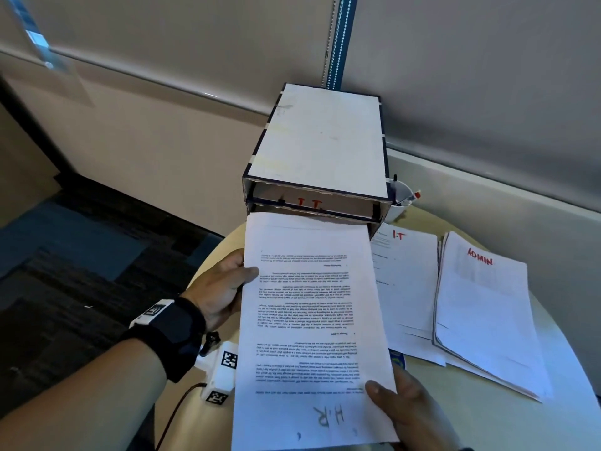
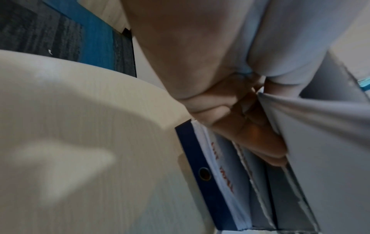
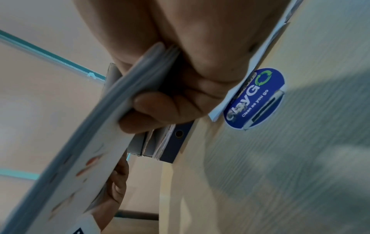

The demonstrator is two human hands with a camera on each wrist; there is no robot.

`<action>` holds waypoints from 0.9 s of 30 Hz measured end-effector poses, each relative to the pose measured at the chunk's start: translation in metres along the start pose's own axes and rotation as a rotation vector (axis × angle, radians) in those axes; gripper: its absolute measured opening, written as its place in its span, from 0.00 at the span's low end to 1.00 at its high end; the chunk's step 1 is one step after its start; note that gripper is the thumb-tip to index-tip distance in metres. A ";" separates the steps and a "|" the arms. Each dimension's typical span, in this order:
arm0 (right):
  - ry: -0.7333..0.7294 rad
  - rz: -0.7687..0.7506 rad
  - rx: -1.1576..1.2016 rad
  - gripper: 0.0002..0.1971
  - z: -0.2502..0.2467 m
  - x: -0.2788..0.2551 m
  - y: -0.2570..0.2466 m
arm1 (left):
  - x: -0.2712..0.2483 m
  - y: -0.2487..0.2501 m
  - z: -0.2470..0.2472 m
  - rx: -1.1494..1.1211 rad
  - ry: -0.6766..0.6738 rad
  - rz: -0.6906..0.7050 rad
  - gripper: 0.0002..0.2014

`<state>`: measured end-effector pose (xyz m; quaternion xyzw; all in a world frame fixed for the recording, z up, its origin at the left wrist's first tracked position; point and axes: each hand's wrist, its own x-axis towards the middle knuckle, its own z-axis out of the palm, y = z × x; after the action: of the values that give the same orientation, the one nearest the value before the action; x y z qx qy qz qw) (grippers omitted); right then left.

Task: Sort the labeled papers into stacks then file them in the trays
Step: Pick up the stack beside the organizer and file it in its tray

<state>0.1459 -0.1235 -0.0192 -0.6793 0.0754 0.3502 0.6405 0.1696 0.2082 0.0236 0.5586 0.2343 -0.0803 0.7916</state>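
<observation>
A stack of printed papers marked "H.R" (image 1: pixel 312 320) is held level in front of the tray box (image 1: pixel 322 148), its far edge at a lower tray slot. My left hand (image 1: pixel 227 281) grips the stack's left edge, thumb on top. My right hand (image 1: pixel 403 408) pinches the near right corner, thumb on top. The top tray front reads "I.T" in red (image 1: pixel 309 202). From the left wrist view, the left hand's fingers (image 2: pixel 250 136) lie under the H.R stack (image 2: pixel 320 142) near the tray fronts (image 2: pixel 230 182). The right hand's fingers (image 3: pixel 164 107) curl under the H.R stack (image 3: pixel 104 129).
On the round pale table (image 1: pixel 553 431) lie an "I.T" stack (image 1: pixel 406 281) and an "ADMIN" stack (image 1: pixel 484 307) to the right. A white cup with pens (image 1: pixel 401 196) stands beside the box. A blue sticker (image 3: pixel 256 98) is on the table. Carpeted floor lies left.
</observation>
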 end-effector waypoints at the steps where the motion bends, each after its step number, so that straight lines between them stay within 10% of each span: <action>1: -0.006 0.001 0.016 0.31 0.001 0.000 -0.002 | 0.002 0.004 0.001 0.006 -0.013 0.011 0.15; 9: 0.002 -0.030 0.144 0.17 0.008 0.004 -0.020 | 0.011 0.011 0.000 -0.132 -0.056 -0.035 0.15; 13: 0.030 -0.057 0.218 0.14 0.019 0.015 -0.050 | -0.026 -0.012 -0.005 -0.248 -0.299 -0.109 0.19; 18: 0.146 -0.061 0.155 0.10 0.031 0.051 -0.093 | -0.060 -0.042 0.008 -0.501 -0.395 -0.269 0.39; 27: 0.342 -0.056 0.364 0.13 0.011 0.052 -0.099 | 0.021 -0.006 0.081 -0.655 0.115 -0.159 0.03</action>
<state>0.2349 -0.0785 0.0330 -0.6041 0.2258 0.1929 0.7395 0.2084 0.1347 0.0307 0.2582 0.3350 -0.0306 0.9056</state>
